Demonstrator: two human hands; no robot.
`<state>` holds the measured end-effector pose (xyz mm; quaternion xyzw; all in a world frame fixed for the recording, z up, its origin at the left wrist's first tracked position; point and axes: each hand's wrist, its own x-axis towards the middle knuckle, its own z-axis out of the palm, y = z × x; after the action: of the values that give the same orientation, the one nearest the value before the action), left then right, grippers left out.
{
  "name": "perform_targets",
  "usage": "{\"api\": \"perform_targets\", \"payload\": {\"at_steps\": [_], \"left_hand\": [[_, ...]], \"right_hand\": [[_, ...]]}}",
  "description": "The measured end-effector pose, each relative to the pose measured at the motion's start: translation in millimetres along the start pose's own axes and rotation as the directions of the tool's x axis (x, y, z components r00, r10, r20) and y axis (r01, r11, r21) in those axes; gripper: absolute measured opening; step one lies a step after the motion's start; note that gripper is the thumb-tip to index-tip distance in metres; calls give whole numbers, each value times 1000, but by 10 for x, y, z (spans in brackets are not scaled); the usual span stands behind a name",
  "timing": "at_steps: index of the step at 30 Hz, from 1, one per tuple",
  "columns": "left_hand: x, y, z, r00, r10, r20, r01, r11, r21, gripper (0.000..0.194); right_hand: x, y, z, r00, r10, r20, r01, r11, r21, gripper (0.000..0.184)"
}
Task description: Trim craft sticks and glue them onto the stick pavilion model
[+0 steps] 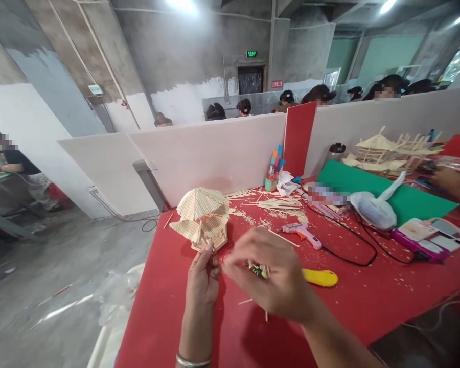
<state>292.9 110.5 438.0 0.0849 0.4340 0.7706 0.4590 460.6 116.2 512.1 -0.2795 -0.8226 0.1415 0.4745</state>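
A small pavilion model (203, 204) made of thin wooden sticks, with two tiers of roof, stands near the left edge of the red table. My left hand (205, 276) is in front of its base, thumb and fingers pinched together; whatever they hold is too small to make out. Beside it, slightly blurred, my right hand (270, 276) has its fingers curled towards the thumb, and any thing between them does not show. Behind the right hand lie a yellow-handled tool (320, 277), partly covered, and a few short sticks.
On the red table (168, 317) lie a pink glue gun (302, 235) with a black cord, loose wooden sticks (279, 203) and scraps. A green board (387, 191), a plastic bag (373, 209) and another stick model (379, 151) are at the right. A white partition (214, 158) runs behind.
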Motion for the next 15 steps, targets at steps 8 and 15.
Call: {"api": "perform_targets", "payload": {"at_steps": [8, 15], "left_hand": [[95, -23, 24, 991, -119, -53, 112, 987, -116, 27], [143, -60, -25, 997, -63, -37, 60, 994, -89, 39]], "right_hand": [[97, 562, 868, 994, -105, 18, 106, 993, -52, 9], [74, 619, 1051, 975, -218, -31, 214, 971, -106, 13]]}}
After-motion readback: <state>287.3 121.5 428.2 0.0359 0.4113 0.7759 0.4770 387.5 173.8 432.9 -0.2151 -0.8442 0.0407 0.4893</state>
